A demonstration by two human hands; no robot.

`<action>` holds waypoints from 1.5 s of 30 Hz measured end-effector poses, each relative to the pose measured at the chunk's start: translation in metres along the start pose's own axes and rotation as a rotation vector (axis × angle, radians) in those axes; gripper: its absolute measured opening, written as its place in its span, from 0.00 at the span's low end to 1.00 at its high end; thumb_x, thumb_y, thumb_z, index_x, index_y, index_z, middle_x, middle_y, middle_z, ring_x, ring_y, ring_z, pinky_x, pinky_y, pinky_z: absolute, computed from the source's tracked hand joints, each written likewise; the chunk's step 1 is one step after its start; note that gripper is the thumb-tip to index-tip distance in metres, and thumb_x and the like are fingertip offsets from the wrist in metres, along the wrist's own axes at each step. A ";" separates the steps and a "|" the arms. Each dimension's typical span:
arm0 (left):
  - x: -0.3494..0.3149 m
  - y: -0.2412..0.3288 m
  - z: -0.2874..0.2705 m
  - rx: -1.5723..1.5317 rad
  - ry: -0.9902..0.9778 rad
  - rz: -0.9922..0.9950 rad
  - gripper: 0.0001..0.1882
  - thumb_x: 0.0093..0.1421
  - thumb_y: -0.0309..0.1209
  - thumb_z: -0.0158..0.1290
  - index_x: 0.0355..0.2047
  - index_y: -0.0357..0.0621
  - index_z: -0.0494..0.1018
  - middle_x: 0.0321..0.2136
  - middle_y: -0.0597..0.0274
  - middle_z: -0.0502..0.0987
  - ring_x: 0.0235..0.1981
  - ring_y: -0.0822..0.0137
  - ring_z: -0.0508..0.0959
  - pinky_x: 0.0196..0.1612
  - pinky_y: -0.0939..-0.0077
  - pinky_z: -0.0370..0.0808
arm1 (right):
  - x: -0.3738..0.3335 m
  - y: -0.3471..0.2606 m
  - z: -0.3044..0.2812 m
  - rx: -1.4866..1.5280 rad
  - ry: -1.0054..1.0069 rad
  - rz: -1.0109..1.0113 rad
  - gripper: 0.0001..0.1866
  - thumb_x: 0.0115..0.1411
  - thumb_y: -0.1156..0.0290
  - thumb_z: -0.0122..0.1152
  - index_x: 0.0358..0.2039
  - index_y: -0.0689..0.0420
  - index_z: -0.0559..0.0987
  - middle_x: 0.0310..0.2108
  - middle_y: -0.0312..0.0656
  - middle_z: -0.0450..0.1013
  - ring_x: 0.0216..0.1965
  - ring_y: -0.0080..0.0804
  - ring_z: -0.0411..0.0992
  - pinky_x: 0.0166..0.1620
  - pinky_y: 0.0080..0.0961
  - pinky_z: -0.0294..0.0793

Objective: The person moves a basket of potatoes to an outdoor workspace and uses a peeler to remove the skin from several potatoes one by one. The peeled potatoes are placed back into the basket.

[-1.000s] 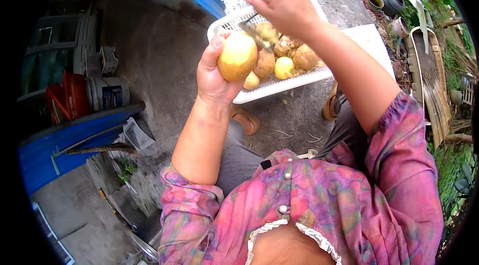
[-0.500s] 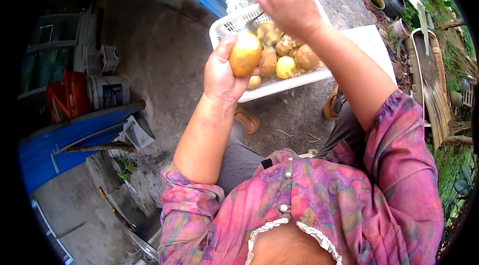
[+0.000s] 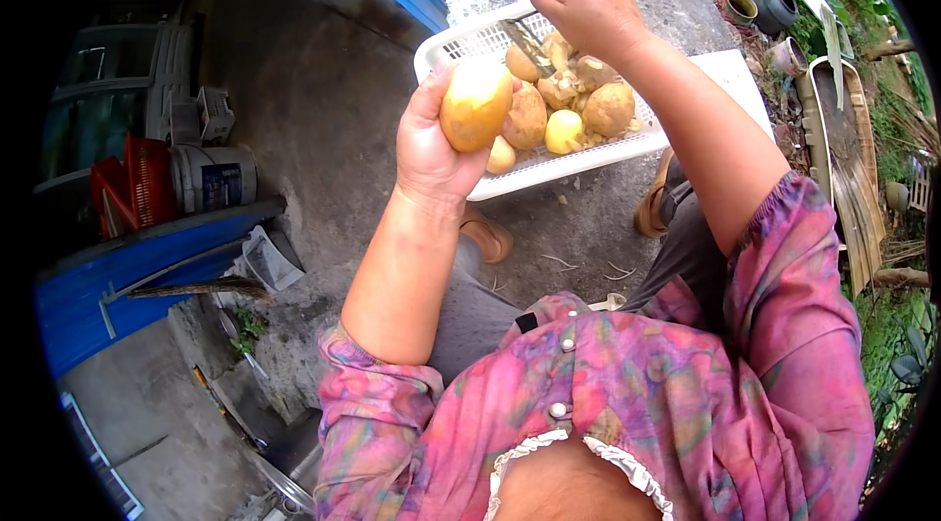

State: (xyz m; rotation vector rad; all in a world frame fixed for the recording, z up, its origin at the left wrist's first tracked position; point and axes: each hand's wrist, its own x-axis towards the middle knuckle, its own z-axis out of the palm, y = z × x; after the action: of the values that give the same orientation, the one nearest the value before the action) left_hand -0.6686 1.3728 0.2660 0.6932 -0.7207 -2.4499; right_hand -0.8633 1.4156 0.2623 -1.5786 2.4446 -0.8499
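My left hand (image 3: pixel 436 144) is wrapped round a large yellow potato (image 3: pixel 476 107), its upper face smooth and peeled-looking. My right hand (image 3: pixel 586 16) is closed, knuckles up, over the far part of a white perforated basket (image 3: pixel 549 174). From under it slants a dark, narrow-bladed tool (image 3: pixel 526 41) with pale bits on it; its handle is hidden. Beneath both hands the basket holds several brown potatoes (image 3: pixel 609 109), a smaller pale-yellow potato (image 3: pixel 564 132) and loose peelings. The blade and the held potato are apart.
The basket rests over a white surface (image 3: pixel 735 85) at the right. My sandalled feet (image 3: pixel 487 235) are on the concrete below. At left stand a red crate (image 3: pixel 147 186) and a white bucket (image 3: pixel 214 178). Pots (image 3: pixel 774 7) and plants line the far right.
My right hand has shifted slightly right, and the blade, blurred before, now shows clearly. The potato in my left hand has moved a little left and tilted.
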 end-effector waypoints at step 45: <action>-0.002 -0.004 0.020 -0.006 0.155 0.009 0.25 0.61 0.50 0.39 0.42 0.40 0.69 0.33 0.53 0.75 0.31 0.59 0.75 0.29 0.70 0.72 | -0.015 -0.034 -0.001 -0.052 0.184 -0.251 0.19 0.59 0.53 0.48 0.20 0.51 0.78 0.18 0.39 0.75 0.23 0.36 0.76 0.30 0.37 0.74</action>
State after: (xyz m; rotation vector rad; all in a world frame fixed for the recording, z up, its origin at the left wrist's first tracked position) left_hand -0.6796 1.3843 0.2785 0.8646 -0.6547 -2.3586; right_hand -0.8289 1.4189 0.2771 -1.9371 2.4394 -1.0192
